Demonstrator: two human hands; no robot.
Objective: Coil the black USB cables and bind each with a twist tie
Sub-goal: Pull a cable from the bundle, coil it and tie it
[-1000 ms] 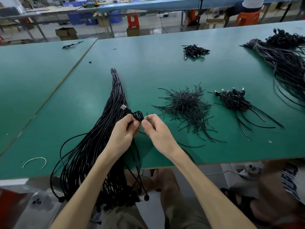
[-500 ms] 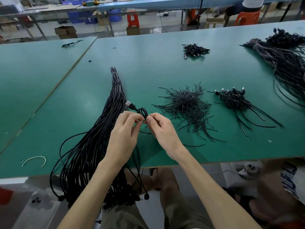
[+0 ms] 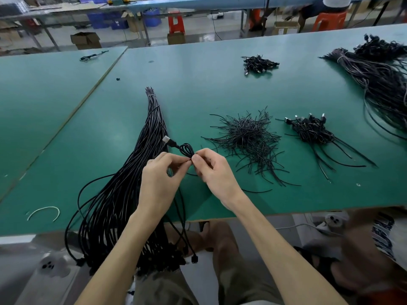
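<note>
A small black coil of USB cable (image 3: 186, 150) with a silver plug sticking up left is pinched between both hands above the green table (image 3: 209, 89). My left hand (image 3: 161, 179) grips its lower part with thumb and fingers. My right hand (image 3: 214, 170) pinches it from the right; whether a tie lies under the fingertips is hidden. The cable's tail hangs over the table edge to a plug (image 3: 195, 259). A long bundle of black cables (image 3: 141, 164) lies left of my hands. A heap of black twist ties (image 3: 247, 137) lies to the right.
Bound coils lie in a pile (image 3: 310, 129) beyond the ties and in a smaller pile (image 3: 258, 64) farther back. Another large cable bundle (image 3: 383, 80) fills the right edge. A white tie (image 3: 44, 211) lies near the front left edge. A second table (image 3: 44, 91) adjoins at left.
Both hands have lifted slightly forward with the coil and closed tighter together on its base. The coil now stands more upright above the fingertips.
</note>
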